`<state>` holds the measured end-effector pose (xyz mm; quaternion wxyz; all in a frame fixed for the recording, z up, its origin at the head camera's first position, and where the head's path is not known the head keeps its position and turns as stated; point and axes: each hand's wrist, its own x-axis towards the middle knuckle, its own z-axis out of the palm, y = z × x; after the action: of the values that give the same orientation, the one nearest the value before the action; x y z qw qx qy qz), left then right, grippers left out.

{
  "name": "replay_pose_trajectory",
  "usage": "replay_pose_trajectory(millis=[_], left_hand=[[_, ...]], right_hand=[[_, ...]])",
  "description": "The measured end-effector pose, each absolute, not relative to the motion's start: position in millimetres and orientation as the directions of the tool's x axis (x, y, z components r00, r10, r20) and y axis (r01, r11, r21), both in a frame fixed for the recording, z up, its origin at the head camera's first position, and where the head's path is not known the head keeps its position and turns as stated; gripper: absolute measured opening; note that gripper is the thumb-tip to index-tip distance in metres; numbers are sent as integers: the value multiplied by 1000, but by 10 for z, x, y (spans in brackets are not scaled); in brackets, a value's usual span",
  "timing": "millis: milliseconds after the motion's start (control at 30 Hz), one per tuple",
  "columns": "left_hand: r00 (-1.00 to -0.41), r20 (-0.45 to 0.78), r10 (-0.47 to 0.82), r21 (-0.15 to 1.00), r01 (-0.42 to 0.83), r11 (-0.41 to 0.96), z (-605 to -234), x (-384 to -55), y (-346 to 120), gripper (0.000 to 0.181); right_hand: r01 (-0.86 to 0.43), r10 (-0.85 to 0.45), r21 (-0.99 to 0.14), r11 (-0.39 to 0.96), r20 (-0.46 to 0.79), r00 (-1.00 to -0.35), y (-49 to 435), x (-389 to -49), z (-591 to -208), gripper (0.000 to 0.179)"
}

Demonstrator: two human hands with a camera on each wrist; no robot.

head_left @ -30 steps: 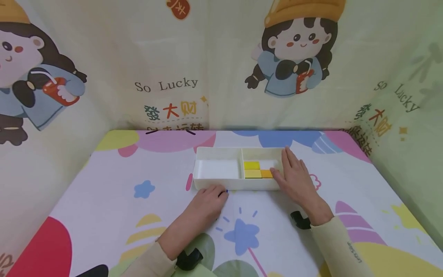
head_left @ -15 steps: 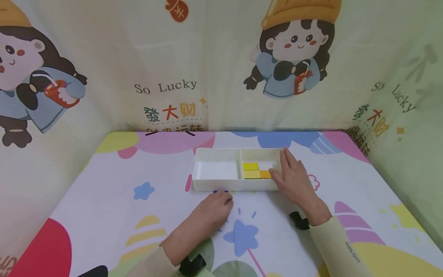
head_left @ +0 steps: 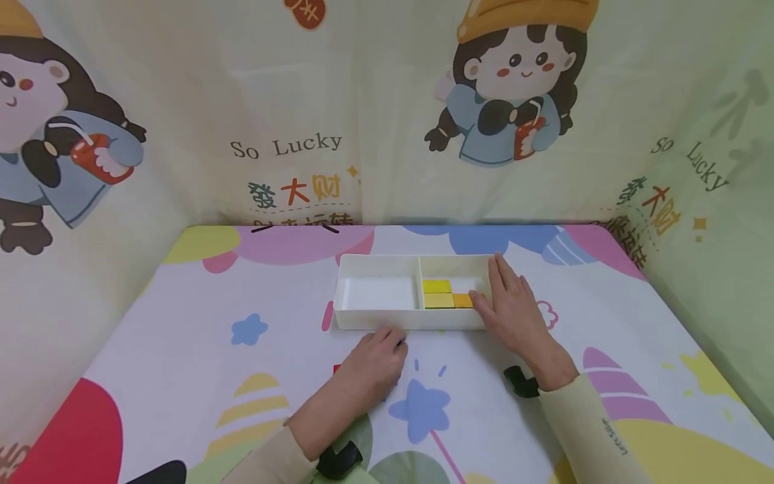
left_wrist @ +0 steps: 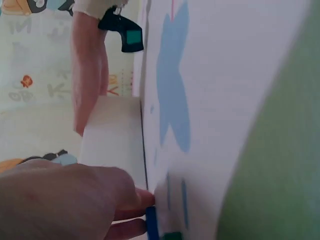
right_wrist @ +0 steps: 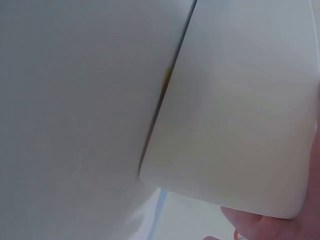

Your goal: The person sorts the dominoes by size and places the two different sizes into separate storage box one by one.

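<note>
A white two-compartment box (head_left: 377, 320) sits on the table. In its right compartment lie a yellow block (head_left: 437, 286), a pale yellow block (head_left: 438, 300) and an orange block (head_left: 462, 300). My right hand (head_left: 517, 312) grips the box's right end, thumb over the rim and fingers along the outside. My left hand (head_left: 375, 363) is just in front of the box. The left wrist view has its fingertips pinching a small blue block (left_wrist: 152, 223) low at the tabletop. Beside that is a green block (left_wrist: 173, 236), mostly cut off. A bit of red (head_left: 336, 368) peeks out left of this hand.
A colourfully printed cloth (head_left: 290, 363) covers the table. Printed curtains (head_left: 387, 195) rise behind it and along both sides. Black straps with camera mounts (head_left: 340, 460) sit at the wrists. A dark object (head_left: 160, 472) pokes in at the bottom left edge.
My left hand has shifted slightly right; the blue block seen past its fingers half a second ago is now mostly hidden, and a bit of red shows. The right hand stays on the box.
</note>
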<state>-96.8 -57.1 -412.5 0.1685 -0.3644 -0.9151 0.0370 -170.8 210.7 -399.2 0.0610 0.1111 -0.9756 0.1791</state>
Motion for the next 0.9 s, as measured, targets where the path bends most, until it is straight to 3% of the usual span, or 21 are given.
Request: replay_pose_trajectory(millis=[200, 433, 733, 833, 900], left_hand=[[-697, 132, 705, -97, 699, 709, -4060, -924, -530, 29], [-684, 250, 685, -24, 703, 711, -4146, -1032, -591, 39], [-661, 243, 710, 69, 742, 667, -4133, -1131, -634, 35], [-703, 187, 686, 208, 711, 672, -4071, -1149, -657, 29], [-795, 71, 602, 422, 571, 705, -4014, -1164, -645, 15]], right_hand=[[-238, -194, -352, 905, 154, -969, 2117, -1706, -4000, 77], [-245, -195, -342, 907, 173, -965, 2120, -1718, -3999, 76], [-258, -201, -339, 905, 194, -960, 2109, -1703, -4006, 76], [-258, -198, -343, 903, 202, -959, 2107, -1715, -3998, 76], [-250, -191, -349, 903, 194, -962, 2108, -1714, -3992, 76]])
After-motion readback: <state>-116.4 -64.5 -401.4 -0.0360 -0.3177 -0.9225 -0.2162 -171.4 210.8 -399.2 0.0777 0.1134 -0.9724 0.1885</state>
